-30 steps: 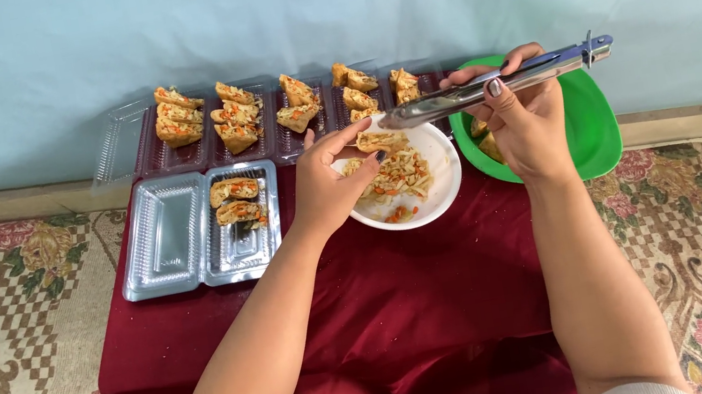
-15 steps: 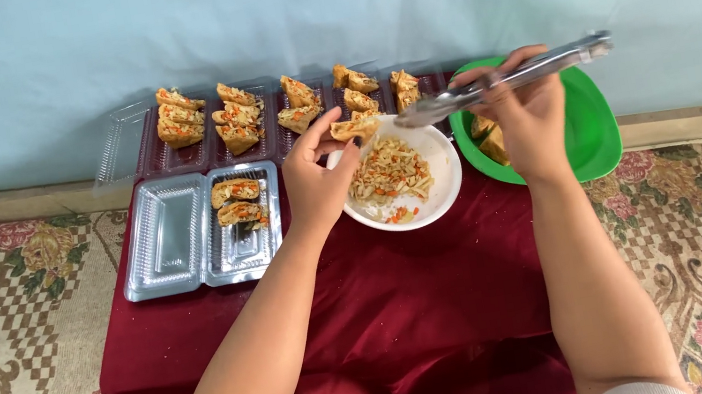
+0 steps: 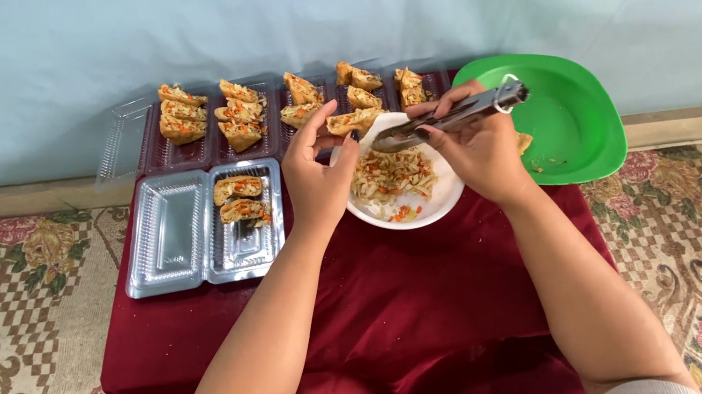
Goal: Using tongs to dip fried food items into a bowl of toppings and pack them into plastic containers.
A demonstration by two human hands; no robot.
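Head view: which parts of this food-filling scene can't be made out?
- Green plate: its near-left part and the food piece there sit behind the right hand.
- Tongs: the tips merge with the filled piece at the left hand; grip unclear.
- Back trays: contents too small to identify.

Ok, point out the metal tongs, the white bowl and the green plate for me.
metal tongs (image 3: pixel 452 118), head view, middle of the shiny arms.
white bowl (image 3: pixel 429 210), head view, bare near rim.
green plate (image 3: pixel 580 116), head view, bare green centre.
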